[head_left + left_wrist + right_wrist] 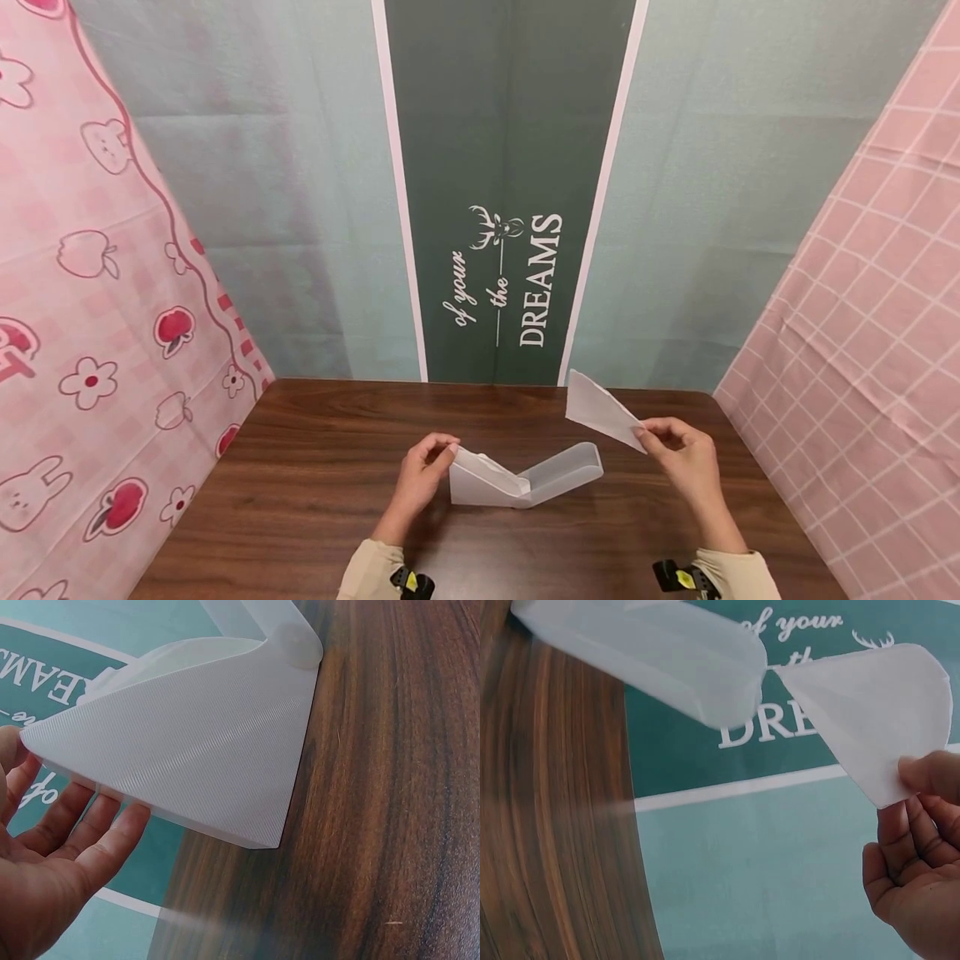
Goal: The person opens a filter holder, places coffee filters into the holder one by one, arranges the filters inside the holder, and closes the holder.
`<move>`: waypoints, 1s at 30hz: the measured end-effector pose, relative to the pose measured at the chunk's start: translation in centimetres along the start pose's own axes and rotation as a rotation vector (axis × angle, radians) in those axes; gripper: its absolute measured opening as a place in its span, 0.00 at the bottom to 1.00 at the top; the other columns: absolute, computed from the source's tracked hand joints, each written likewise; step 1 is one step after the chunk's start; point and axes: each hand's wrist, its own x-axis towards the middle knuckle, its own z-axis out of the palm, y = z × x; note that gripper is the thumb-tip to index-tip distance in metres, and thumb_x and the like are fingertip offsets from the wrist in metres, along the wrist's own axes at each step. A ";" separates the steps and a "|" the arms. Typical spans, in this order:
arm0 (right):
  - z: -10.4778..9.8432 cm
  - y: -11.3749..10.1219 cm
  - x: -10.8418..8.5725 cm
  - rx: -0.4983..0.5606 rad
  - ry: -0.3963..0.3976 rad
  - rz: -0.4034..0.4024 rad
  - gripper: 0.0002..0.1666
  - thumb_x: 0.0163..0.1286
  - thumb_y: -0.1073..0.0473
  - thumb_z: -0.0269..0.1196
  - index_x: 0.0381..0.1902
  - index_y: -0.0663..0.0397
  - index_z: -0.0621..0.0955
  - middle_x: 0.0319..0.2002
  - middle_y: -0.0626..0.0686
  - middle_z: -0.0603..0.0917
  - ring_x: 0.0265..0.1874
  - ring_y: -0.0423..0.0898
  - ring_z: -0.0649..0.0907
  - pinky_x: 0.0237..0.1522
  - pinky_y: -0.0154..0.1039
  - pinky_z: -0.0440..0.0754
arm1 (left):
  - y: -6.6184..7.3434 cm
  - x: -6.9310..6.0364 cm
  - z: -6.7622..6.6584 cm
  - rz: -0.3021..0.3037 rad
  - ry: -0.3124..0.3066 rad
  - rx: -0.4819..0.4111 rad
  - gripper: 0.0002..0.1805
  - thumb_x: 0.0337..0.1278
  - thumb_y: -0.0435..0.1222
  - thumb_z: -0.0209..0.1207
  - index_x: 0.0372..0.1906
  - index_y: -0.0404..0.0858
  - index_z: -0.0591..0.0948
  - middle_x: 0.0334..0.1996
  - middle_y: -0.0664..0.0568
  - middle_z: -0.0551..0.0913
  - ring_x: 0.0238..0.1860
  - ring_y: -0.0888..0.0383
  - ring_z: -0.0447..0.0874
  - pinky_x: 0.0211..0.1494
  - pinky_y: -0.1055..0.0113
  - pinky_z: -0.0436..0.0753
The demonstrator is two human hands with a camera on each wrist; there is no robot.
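Note:
My left hand [423, 475] grips the raised corner of a white ribbed wedge-shaped box [187, 750], thumb at its tip and fingers along its back side. The box rests on the table, and its translucent hinged lid [566, 477] is swung open to the right. White paper edges [491, 467] show in the box's opening. Above and to the right of the lid, my right hand [690, 467] pinches a white fan-shaped paper coffee filter [877, 712] by one corner between thumb and fingers. The filter is held in the air, apart from the box.
The dark wood-grain table [315, 433] runs back to a green curtain [510, 125] with white lettering. Patterned pink cloths hang on the left [90, 317] and right [877, 275] sides.

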 end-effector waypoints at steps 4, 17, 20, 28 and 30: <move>0.6 -0.3 -0.2 -0.004 -0.041 0.020 0.05 0.54 0.68 0.69 0.30 0.61 0.84 0.25 0.48 0.82 0.23 0.37 0.76 0.23 0.28 0.74 | 1.9 -0.4 -0.1 0.018 -0.010 0.006 0.06 0.61 0.30 0.56 0.39 0.31 0.80 0.32 0.45 0.80 0.31 0.59 0.77 0.34 0.48 0.80; 1.9 -1.3 -0.2 -0.004 -0.099 -0.011 0.06 0.52 0.64 0.72 0.29 0.59 0.86 0.28 0.53 0.85 0.23 0.37 0.78 0.22 0.29 0.74 | -1.1 0.3 -0.1 0.035 0.005 -0.009 0.09 0.61 0.37 0.58 0.40 0.35 0.81 0.32 0.49 0.80 0.31 0.59 0.78 0.32 0.54 0.82; 2.4 -1.5 -0.2 0.024 -0.110 -0.030 0.05 0.52 0.65 0.71 0.28 0.60 0.86 0.28 0.53 0.84 0.23 0.38 0.78 0.21 0.30 0.74 | -1.4 0.3 -0.1 0.094 -0.001 0.006 0.08 0.62 0.36 0.57 0.39 0.36 0.81 0.31 0.49 0.80 0.30 0.59 0.78 0.30 0.55 0.82; 3.5 -2.0 -0.4 0.061 -0.157 -0.119 0.05 0.53 0.70 0.69 0.27 0.58 0.83 0.25 0.50 0.82 0.21 0.39 0.76 0.21 0.30 0.74 | -1.2 0.3 -0.2 0.005 -0.007 0.001 0.08 0.61 0.38 0.58 0.40 0.38 0.82 0.32 0.49 0.80 0.32 0.59 0.78 0.32 0.63 0.81; 3.9 -2.1 -0.4 0.072 -0.173 -0.130 0.06 0.53 0.71 0.68 0.26 0.58 0.83 0.24 0.50 0.82 0.21 0.39 0.75 0.21 0.31 0.74 | -1.2 0.3 -0.2 -0.004 -0.008 0.005 0.08 0.61 0.37 0.58 0.41 0.37 0.82 0.33 0.48 0.80 0.32 0.58 0.77 0.33 0.62 0.82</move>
